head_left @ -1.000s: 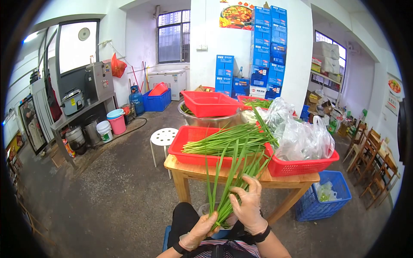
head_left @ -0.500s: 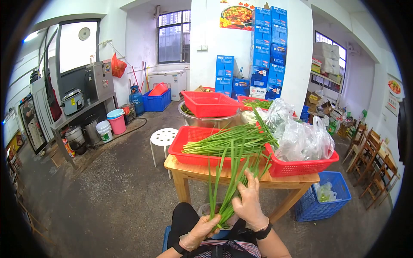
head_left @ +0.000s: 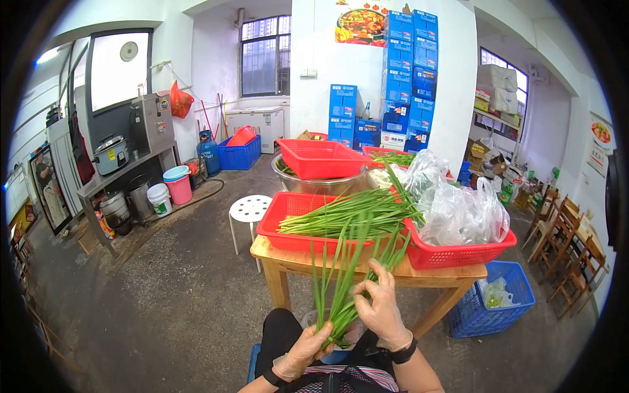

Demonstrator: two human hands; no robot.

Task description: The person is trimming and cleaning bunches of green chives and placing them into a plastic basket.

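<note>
In front of the wooden counter [head_left: 293, 259], in the head view, the person's two hands work low in the picture, both in thin clear gloves. The left hand [head_left: 303, 350] is clenched around the root end of a bunch of long green chive leaves [head_left: 339, 288], holding it upright just short of the counter's near edge. The right hand [head_left: 381, 309] is higher up the same bunch, thumb and forefinger pinched on a few leaves and the other fingers spread loose. The leaf tips fan out upward and cross in front of the counter's edge.

On the counter, at its left end, sits a shallow red plastic basket [head_left: 283, 211] with a pile of loose chives [head_left: 354, 211] lying across it. At the counter's right end a second red plastic basket [head_left: 458, 254] holds crumpled clear plastic bags [head_left: 458, 211]. Behind the counter a large steel basin [head_left: 321, 184] carries a red mesh tray [head_left: 318, 157] on its rim. Left of the counter stands a white round plastic stool [head_left: 249, 208]; right of the counter, on the floor, a blue plastic crate [head_left: 506, 298]. Far behind the counter blue cartons [head_left: 407, 78] are stacked against the wall.
</note>
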